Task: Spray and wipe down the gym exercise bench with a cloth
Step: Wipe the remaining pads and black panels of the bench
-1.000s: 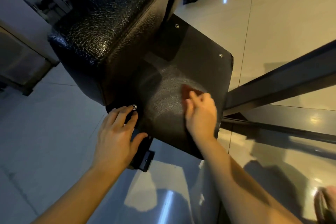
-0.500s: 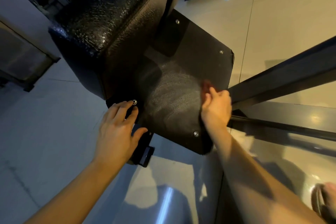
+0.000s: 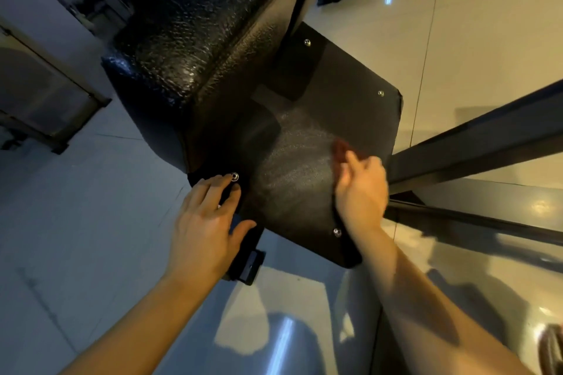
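The bench's black textured pad (image 3: 198,49) rises at the upper left. Below it lies a flat black plate (image 3: 350,94) with bolts at its corners and pale wet streaks across its middle. My right hand (image 3: 361,189) holds a reddish cloth (image 3: 339,148) against the plate near its right edge; the hand is blurred and only a bit of cloth shows past the fingers. My left hand (image 3: 204,222) rests flat on the plate's left corner, fingertips beside a bolt (image 3: 234,176). No spray bottle is in view.
A dark metal beam (image 3: 472,143) and a thinner bar (image 3: 487,219) run out to the right of the plate. Glossy floor tiles (image 3: 457,24) surround the bench. A low framed unit (image 3: 39,100) stands at the far left. A sandalled foot (image 3: 551,347) shows at the bottom right.
My right hand has swept the cloth from the plate's middle towards its right edge, leaving wider streaks. My left hand has stayed on the left corner.
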